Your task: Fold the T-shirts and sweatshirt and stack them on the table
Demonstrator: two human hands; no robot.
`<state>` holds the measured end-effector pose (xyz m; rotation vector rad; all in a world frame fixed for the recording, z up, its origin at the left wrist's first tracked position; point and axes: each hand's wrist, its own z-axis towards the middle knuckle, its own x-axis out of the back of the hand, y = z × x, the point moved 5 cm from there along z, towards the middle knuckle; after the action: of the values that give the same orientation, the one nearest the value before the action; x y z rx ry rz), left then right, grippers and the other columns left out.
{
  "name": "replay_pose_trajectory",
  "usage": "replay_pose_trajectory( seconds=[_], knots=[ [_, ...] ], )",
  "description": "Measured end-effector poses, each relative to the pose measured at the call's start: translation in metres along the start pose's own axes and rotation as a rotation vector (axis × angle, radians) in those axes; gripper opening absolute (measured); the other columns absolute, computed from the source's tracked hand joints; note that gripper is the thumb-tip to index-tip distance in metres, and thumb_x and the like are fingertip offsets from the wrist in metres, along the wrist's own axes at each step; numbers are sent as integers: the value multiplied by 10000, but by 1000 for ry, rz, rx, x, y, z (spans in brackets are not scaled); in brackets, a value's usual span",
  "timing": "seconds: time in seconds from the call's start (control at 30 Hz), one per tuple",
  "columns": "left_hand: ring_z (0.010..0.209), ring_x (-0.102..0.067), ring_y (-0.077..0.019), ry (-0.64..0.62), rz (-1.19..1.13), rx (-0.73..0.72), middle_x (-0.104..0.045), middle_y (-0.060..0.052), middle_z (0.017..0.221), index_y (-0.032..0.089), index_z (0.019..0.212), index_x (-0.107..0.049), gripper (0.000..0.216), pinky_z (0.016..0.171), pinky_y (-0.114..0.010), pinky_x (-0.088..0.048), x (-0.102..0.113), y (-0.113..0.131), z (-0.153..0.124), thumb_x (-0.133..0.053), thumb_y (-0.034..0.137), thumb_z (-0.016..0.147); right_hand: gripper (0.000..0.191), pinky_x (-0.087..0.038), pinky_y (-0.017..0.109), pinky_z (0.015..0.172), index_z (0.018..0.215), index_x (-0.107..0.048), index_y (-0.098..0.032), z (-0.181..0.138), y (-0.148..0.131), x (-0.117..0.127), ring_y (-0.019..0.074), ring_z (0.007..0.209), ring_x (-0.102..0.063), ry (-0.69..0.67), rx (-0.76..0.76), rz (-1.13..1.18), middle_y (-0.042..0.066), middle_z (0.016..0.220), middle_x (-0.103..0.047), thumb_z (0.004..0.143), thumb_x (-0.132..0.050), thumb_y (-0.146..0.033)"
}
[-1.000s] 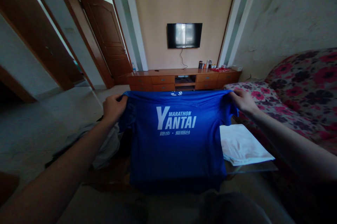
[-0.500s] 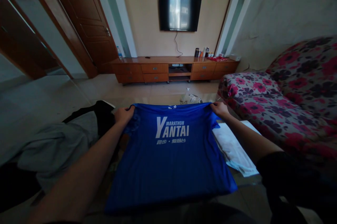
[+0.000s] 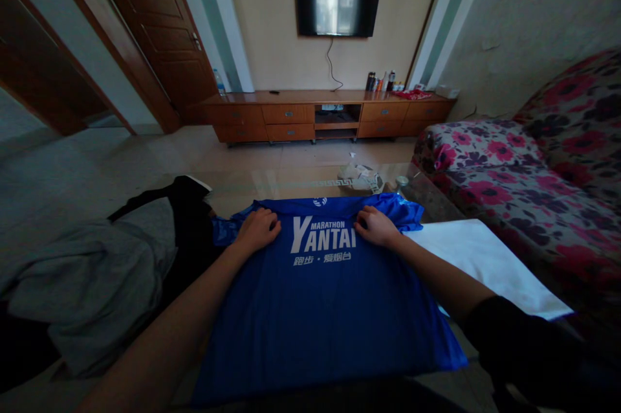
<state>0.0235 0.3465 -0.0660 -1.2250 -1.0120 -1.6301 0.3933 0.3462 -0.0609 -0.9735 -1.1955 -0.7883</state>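
Note:
A blue T-shirt (image 3: 310, 309) with white "Marathon Yantai" lettering is spread out in front of me, collar away from me, over a glass-topped table (image 3: 291, 188). My left hand (image 3: 259, 229) rests on its upper left part, fingers curled into the cloth. On the other side my right hand (image 3: 376, 225) is closed in the same way, beside the end of the lettering. The fingertips of both hands are partly hidden. The sleeves lie out past both hands, somewhat crumpled.
Grey and black clothes (image 3: 107, 264) lie heaped at the left. A folded white cloth (image 3: 478, 264) is on the right, near a flowered sofa (image 3: 524, 186). Toward the table's far side are a clear plastic bag (image 3: 359, 175) and a small glass object (image 3: 402, 182).
Both hands have let go of the shirt's shoulder corners and moved inward, down onto its chest. The shirt's top and sleeves now lie lower and flatter. The view has tilted slightly down.

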Motion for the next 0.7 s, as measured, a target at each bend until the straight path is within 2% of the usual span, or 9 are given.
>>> replay_pose_trajectory(
  seconds=[0.1,0.2,0.3,0.37,0.43,0.5,0.6,0.7],
  knots=[
    [1024,-600,-263,-9,-57,-51,-660,-101,1016,232,969,-680,280,930,-404,-478,-9,17,8,-434,365,967,310,-401,343,1038,1175,-686,-160,14,-12,-10,249,1143,-557,29,-16,7,127,1208,-636,976,-489,-294],
    [1155,-576,-271,13,-103,-8,-646,-117,1242,218,1224,-669,374,995,-416,-468,-17,16,24,-426,364,980,501,-346,369,1113,1453,-539,-149,36,-12,-15,258,1288,-491,48,-63,3,142,1455,-535,967,-449,-228],
    [1343,-481,-322,-6,-82,92,-520,-117,1507,247,1467,-532,522,1078,-479,-417,-27,7,40,-430,410,982,613,-346,453,1119,1593,-363,-215,53,-4,-20,311,1384,-412,8,-192,-13,107,1635,-354,985,-402,-281],
    [1432,-400,-353,-18,-53,185,-432,-114,1597,268,1545,-439,593,1120,-536,-366,-35,-2,47,-402,471,989,646,-382,519,1073,1630,-262,-298,58,0,-22,355,1386,-400,9,-304,-23,63,1697,-226,997,-377,-360],
    [1488,-335,-355,-12,-33,260,-382,-127,1632,252,1569,-403,640,1156,-559,-311,-42,-9,50,-358,530,994,665,-389,561,1052,1641,-192,-328,60,0,-22,369,1388,-393,49,-352,-44,53,1718,-141,1001,-355,-400],
    [1524,-282,-337,12,-15,301,-352,-126,1649,243,1569,-407,665,1190,-543,-265,-47,-13,51,-344,561,988,644,-348,584,1085,1633,-220,-277,61,-3,-23,363,1421,-350,101,-342,-78,92,1712,-147,1009,-329,-393],
    [1552,-217,-329,77,31,320,-319,-90,1669,278,1567,-414,676,1224,-538,-195,-47,-13,51,-399,574,960,604,-234,603,1158,1586,-326,-191,64,-7,-24,360,1456,-291,160,-281,-134,160,1658,-267,1013,-323,-384],
    [1561,-191,-324,90,53,272,-300,-69,1678,293,1564,-420,676,1238,-534,-157,-45,-9,53,-428,565,945,583,-213,558,1186,1574,-362,-216,70,-6,-29,328,1442,-334,120,-219,-128,143,1618,-356,1015,-328,-375]
  ],
)
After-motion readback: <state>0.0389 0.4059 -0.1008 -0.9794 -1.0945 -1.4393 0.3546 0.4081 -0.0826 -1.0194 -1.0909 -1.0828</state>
